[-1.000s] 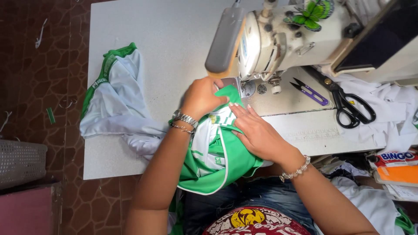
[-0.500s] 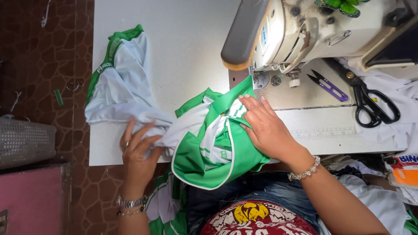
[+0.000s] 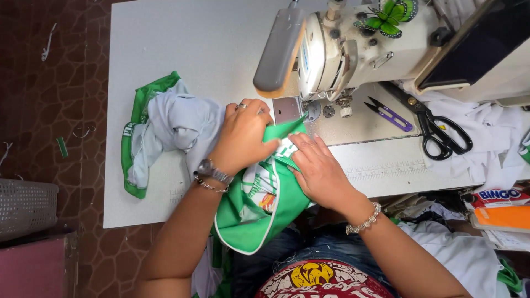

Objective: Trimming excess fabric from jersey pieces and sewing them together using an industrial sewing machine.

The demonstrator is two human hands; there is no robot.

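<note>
A green and white garment (image 3: 256,212) lies on the white sewing table (image 3: 176,44) and hangs over its front edge onto my lap. My left hand (image 3: 243,135) presses flat on the cloth just left of the needle plate (image 3: 287,109), fingers together, wearing a ring, watch and bracelet. My right hand (image 3: 317,168) lies flat on the green fabric just right of it, fingertips toward the needle. The garment's pale bundled part (image 3: 165,129) spreads to the left. The cream sewing machine (image 3: 353,52) stands directly behind both hands.
Black scissors (image 3: 441,129) and purple thread snips (image 3: 389,113) lie on the machine bed at right. White cloth pieces (image 3: 497,143) pile at the far right beside an orange package (image 3: 499,212). A grey basket (image 3: 25,207) stands on the tiled floor at left.
My left hand has come up from the table's front edge onto the cloth beside the needle plate. The garment has been pushed toward the machine, and my right hand shifted slightly.
</note>
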